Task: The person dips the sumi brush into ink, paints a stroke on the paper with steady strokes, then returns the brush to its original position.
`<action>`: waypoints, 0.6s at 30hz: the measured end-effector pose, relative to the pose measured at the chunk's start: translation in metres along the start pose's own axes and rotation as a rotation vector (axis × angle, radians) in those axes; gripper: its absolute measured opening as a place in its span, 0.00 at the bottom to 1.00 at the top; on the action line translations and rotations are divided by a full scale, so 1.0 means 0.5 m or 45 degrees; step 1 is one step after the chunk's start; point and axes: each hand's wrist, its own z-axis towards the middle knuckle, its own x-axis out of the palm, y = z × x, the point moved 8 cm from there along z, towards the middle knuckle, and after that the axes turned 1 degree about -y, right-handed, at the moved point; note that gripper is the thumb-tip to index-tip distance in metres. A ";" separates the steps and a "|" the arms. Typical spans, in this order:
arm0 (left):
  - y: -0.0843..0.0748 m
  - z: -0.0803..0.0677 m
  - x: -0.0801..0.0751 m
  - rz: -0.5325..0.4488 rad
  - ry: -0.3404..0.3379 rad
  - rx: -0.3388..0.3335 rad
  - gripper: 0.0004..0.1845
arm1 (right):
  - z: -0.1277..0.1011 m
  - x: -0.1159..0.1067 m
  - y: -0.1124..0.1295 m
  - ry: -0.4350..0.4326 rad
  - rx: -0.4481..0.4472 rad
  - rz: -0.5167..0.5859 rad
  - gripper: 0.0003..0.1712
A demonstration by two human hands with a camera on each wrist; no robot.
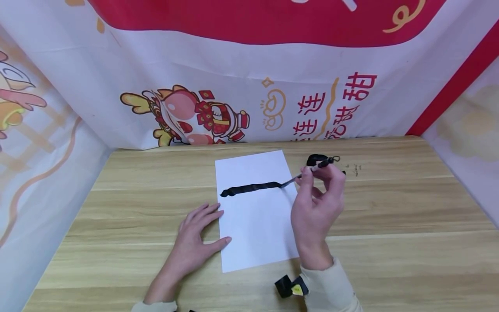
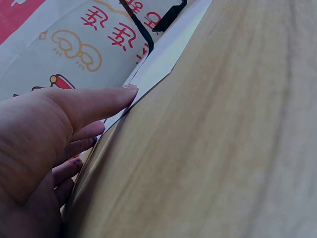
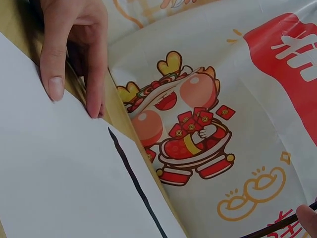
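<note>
A white sheet of paper [image 1: 257, 216] lies on the wooden table [image 1: 390, 208] with a thick black horizontal stroke [image 1: 251, 189] across its upper part. My right hand [image 1: 317, 203] pinches a dark-handled brush [image 1: 309, 172], whose tip touches the stroke's right end. My left hand [image 1: 195, 238] lies flat with straight fingers, thumb and fingertips pressing the paper's left edge. In the left wrist view the thumb [image 2: 89, 106] rests at the paper [image 2: 163, 57] edge. The right wrist view shows the left fingers [image 3: 74, 49] on the paper [image 3: 59, 173] beside the black stroke [image 3: 136, 181].
A black ink dish [image 1: 316, 159] sits behind my right hand, with small ink specks [image 1: 355, 168] on the table to its right. Printed red-and-white cloth [image 1: 249, 86] walls the table at the back and both sides. A black wrist device [image 1: 290, 287] shows at my right sleeve.
</note>
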 end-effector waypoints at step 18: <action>0.000 0.000 0.001 -0.002 0.006 -0.006 0.35 | 0.012 -0.013 -0.003 -0.040 -0.006 0.011 0.15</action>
